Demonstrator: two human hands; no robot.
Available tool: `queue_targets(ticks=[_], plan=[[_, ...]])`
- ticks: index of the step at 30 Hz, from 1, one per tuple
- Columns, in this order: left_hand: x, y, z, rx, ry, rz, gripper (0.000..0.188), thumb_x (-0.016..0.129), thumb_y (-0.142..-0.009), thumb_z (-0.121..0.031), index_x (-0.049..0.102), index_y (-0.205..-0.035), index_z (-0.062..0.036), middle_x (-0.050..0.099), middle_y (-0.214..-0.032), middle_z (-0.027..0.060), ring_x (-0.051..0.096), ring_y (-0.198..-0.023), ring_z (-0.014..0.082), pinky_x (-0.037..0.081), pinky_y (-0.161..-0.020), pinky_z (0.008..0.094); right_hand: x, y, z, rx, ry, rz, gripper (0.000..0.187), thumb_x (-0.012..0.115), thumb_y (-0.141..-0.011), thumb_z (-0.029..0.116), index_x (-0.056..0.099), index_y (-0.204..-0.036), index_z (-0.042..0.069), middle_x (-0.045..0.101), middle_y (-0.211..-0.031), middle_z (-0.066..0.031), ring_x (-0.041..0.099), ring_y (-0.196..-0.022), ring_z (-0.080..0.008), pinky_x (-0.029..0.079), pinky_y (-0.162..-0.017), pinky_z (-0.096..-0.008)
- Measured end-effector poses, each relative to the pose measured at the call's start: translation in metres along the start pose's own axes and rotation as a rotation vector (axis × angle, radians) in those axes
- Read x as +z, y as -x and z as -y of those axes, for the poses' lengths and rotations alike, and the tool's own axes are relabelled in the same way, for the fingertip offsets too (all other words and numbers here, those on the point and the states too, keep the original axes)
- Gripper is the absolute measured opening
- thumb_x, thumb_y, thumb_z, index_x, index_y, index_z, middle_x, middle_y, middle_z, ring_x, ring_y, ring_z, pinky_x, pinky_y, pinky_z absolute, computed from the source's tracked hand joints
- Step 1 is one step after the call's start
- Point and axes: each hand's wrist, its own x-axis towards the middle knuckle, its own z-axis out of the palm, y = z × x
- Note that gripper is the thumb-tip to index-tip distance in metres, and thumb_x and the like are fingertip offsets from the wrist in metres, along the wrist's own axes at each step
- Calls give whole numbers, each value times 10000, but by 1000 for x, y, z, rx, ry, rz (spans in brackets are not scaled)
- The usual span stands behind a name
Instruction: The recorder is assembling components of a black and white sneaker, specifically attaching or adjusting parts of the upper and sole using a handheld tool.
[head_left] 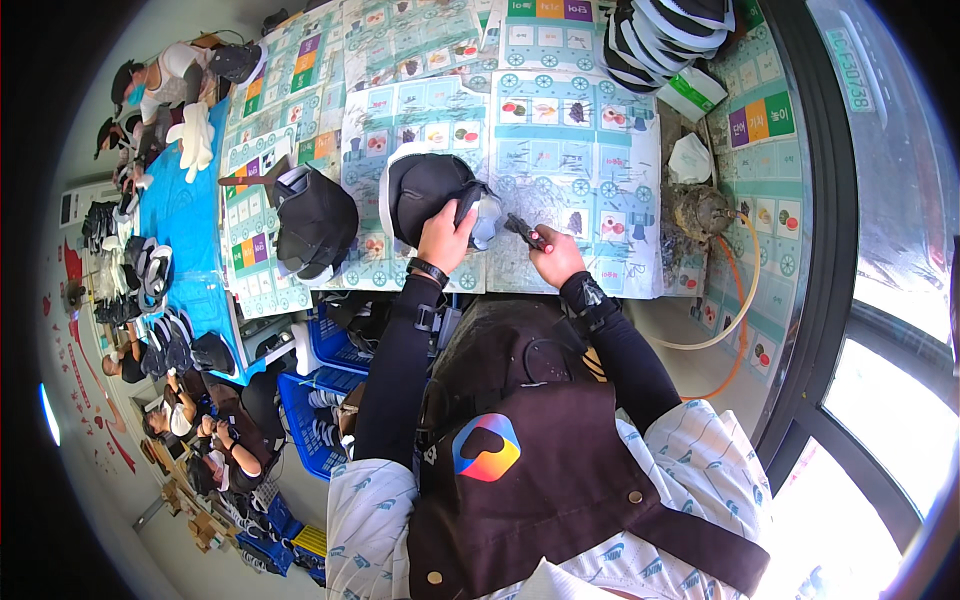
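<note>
A black cap with a white edge lies on the paper-covered table in front of me. My left hand is closed on the near side of the cap, by its strap end and a pale greyish piece. Just to the right, my right hand is wrapped round a small dark tool with reddish spots. The tool's tip points toward the cap, a short way from it; its exact kind is hard to make out. A second black cap sits to the left, against a brown stand-like piece.
Stacked black and white caps stand at the far right. Near them are a white cup-shaped item and a grimy round pot with yellow and orange hoses. Blue baskets stand below the table's left. Other people work at a blue-covered table.
</note>
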Motion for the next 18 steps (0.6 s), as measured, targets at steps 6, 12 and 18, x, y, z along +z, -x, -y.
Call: queue_targets(ticks=[6,12,18], plan=[[-8,29,10,-26,-28,-18,317,619,-991,-299,584,-1159,-31,689,-896,266,667,-876,475,521,-710,517,-1,5,3,1,-49,179,237,560,-827,186,686,-982,58,675,-897,-270,633,-897,-490,506,-789,-542],[-17,61,10,-91,3,63,359,607,-984,-275,494,-1269,-88,692,-947,276,654,-900,494,510,-744,566,-3,5,4,58,-53,188,289,572,-817,194,699,-1038,58,684,-956,-261,637,-936,-479,507,-819,-529],[-20,83,20,-155,11,96,434,632,-961,-250,441,-1323,-105,695,-959,284,657,-917,501,514,-776,563,-2,11,13,-5,-56,178,266,561,-826,195,697,-1007,55,682,-938,-262,636,-929,-484,506,-823,-538]])
